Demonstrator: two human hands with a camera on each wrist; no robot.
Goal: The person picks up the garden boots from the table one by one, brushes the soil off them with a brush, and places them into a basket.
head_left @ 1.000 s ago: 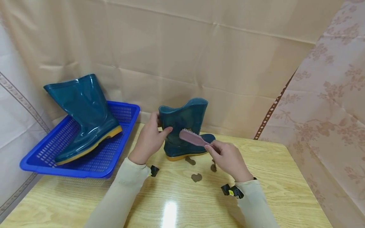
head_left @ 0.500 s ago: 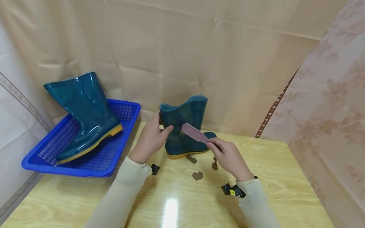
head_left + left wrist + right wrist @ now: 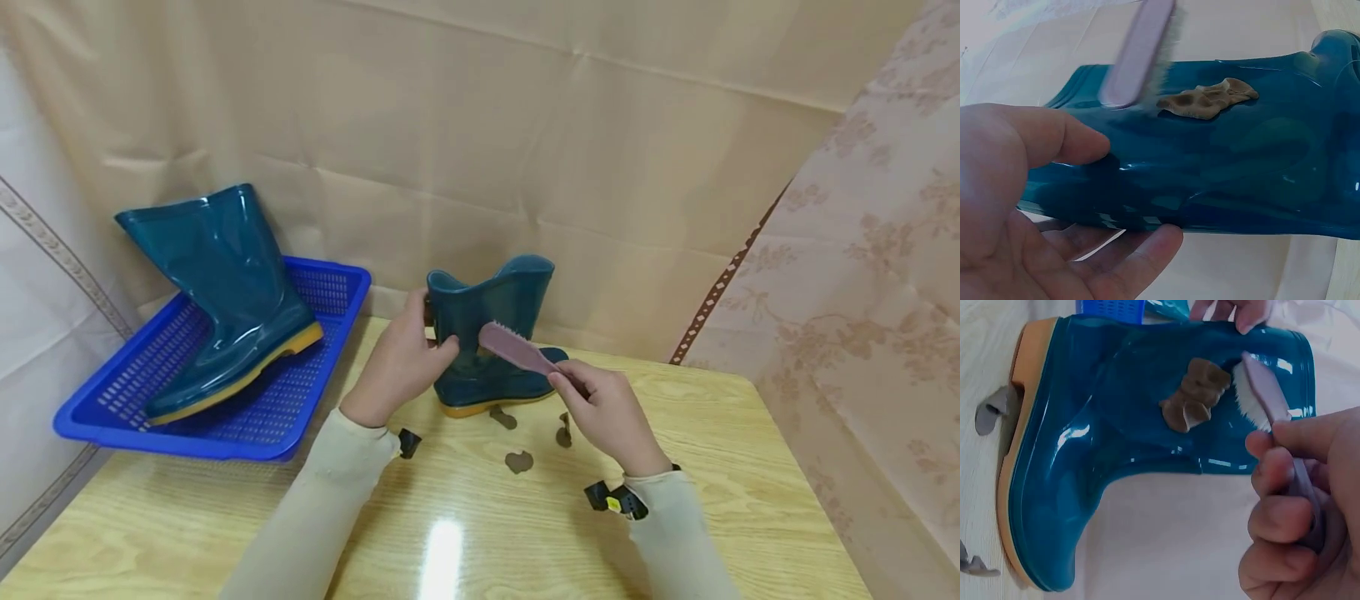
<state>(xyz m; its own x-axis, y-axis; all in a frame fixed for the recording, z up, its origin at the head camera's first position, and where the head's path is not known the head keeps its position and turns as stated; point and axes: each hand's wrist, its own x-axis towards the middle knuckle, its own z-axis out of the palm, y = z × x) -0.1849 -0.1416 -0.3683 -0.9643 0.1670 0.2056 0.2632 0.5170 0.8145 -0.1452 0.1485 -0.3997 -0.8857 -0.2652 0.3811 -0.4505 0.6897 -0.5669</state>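
A teal rubber boot (image 3: 491, 312) with a yellow sole stands upright on the table, its toe to the right. My left hand (image 3: 401, 358) grips the back of the boot's shaft, thumb on the near side and fingers behind. In my right hand (image 3: 607, 412) I hold a mauve scrubbing brush (image 3: 517, 348) by its handle, white bristles toward the shaft. A brown, mud-like lump (image 3: 1196, 394) clings to the shaft's side, just beside the bristles in the right wrist view. In the left wrist view the brush (image 3: 1138, 56) is blurred.
At the left, a blue plastic basket (image 3: 337, 292) holds a second teal boot (image 3: 232, 275) leaning on its side. Several brown pieces (image 3: 519, 462) lie on the wooden table (image 3: 712, 467) in front of the upright boot. A beige cloth (image 3: 480, 150) hangs behind.
The brush has moved slightly up the shaft, its head turning against the boot. The boot's top has tilted a little to the right, with my left hand still gripping it.
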